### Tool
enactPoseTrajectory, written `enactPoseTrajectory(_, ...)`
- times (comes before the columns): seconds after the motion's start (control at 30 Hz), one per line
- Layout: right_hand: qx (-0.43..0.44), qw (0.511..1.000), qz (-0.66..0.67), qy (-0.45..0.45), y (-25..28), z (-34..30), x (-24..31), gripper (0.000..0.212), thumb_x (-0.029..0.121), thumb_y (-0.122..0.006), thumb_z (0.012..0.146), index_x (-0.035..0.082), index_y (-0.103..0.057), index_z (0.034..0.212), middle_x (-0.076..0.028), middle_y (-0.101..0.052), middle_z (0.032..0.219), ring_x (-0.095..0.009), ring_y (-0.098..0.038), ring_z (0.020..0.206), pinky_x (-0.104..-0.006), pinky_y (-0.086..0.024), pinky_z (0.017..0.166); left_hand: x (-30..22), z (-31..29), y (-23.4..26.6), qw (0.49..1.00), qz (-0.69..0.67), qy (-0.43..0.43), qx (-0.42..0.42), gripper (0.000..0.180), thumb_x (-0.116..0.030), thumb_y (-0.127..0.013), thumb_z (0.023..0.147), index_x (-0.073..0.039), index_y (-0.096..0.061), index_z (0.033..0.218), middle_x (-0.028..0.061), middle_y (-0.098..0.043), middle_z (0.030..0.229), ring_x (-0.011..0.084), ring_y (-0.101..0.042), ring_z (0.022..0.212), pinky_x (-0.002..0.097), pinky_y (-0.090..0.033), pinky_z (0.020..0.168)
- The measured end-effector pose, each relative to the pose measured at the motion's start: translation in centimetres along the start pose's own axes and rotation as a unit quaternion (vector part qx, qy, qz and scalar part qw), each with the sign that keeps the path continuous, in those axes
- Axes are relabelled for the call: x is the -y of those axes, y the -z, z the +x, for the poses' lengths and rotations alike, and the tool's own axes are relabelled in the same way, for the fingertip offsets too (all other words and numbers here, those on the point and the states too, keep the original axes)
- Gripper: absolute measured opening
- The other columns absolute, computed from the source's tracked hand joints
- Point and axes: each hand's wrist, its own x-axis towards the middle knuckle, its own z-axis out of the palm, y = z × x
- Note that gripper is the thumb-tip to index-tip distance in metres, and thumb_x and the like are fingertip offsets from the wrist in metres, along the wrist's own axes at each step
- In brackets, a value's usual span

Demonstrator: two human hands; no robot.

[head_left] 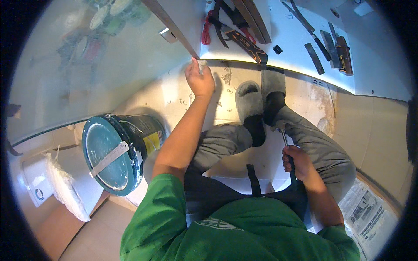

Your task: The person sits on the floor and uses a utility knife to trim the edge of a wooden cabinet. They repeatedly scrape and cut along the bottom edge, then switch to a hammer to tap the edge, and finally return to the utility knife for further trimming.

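Green sleeves sit closest to the camera, on a person who crouches on a pale floor (pixel 174 93) with grey trousers and two grey slippers (pixel 260 95).

Left hand (pixel 199 79) reaches far forward. Its fingers are closed around a small pale thing (pixel 202 64) at the corner of the white surface (pixel 300 52), right where a long wooden strip (pixel 170 27) ends. What the small thing is, I cannot tell. Right hand (pixel 297 162) is down by the right knee. Its fingers are wrapped tight around the dark handle of a hammer (pixel 285 138), with the metal head pointing up between the legs.

What could go wrong? I think the left hand is very close to where the hammer would hit, so a bad swing could hurt those fingers. The small thing could also slip and drop among the curly shavings on the floor. The big bucket (pixel 124 150) stands just beside the left arm, and an elbow bump might knock off the metal ruler (pixel 109 158) lying on its lid.

Counting: one hammer, one bucket, one ruler, one wooden strip, two slippers. On the white surface lie one hand saw (pixel 248 45) with an orange and black handle, a red cord (pixel 206 29), and a few dark flat bars. One newspaper (pixel 370 217) lies at the right.
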Motion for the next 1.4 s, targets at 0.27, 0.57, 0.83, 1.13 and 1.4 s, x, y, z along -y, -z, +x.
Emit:
enactPoseTrajectory(0.27,-0.018,0.999,0.018,-0.021,0.8,0.6,-0.6,0.021,0.027,-0.062,0.101,0.011,-0.054,0.091,-0.001,-0.047,0.067,-0.013,-0.044,0.052,-0.0282,-0.036,0.046,1.3,2.4,0.9,0.997,-0.064,0.052,-0.011,0.035,-0.027,-0.071,0.090,-0.006,-0.074,0.117,0.0138,-0.075,0.105,0.0318,-0.066,0.104,0.0425,-0.046,0.102)
enactPoseTrajectory(0.57,-0.026,0.998,0.043,-0.045,1.3,1.1,-0.9,0.020,0.025,-0.063,0.101,0.009,-0.055,0.092,-0.001,-0.047,0.066,-0.014,-0.044,0.050,-0.0278,-0.035,0.044,4.2,3.9,1.6,0.998,-0.002,-0.067,-0.013,0.029,-0.039,-0.073,0.091,-0.011,-0.079,0.096,0.0116,-0.076,0.094,0.0307,-0.069,0.096,0.0431,-0.047,0.095)
enactPoseTrajectory(0.83,-0.011,0.999,0.019,-0.039,1.1,1.1,-0.7,0.023,0.030,-0.061,0.102,0.008,-0.056,0.095,-0.002,-0.049,0.066,-0.014,-0.044,0.051,-0.0277,-0.036,0.045,5.4,3.3,0.4,0.992,-0.082,0.081,0.052,0.040,-0.044,-0.074,0.092,-0.006,-0.078,0.103,0.0153,-0.077,0.095,0.0289,-0.073,0.094,0.0386,-0.055,0.085)
enactPoseTrajectory(1.13,-0.005,0.998,0.023,-0.065,1.6,1.3,-0.9,0.028,0.035,-0.066,0.100,0.009,-0.059,0.092,0.000,-0.051,0.067,-0.013,-0.046,0.054,-0.0261,-0.038,0.047,5.6,4.2,1.0,0.993,-0.082,0.008,0.082,0.037,-0.038,-0.070,0.097,-0.004,-0.076,0.108,0.0133,-0.077,0.104,0.0251,-0.072,0.099,0.0350,-0.055,0.089)
enactPoseTrajectory(1.4,0.002,0.996,0.024,-0.090,2.3,2.0,-1.0,0.029,0.037,-0.065,0.100,0.010,-0.061,0.092,0.000,-0.052,0.067,-0.013,-0.046,0.052,-0.0270,-0.038,0.048,5.0,4.6,1.2,0.807,-0.434,0.327,0.231,0.019,-0.018,-0.064,0.100,-0.008,-0.065,0.116,0.0054,-0.076,0.109,0.0122,-0.067,0.092,0.0270,-0.050,0.080)
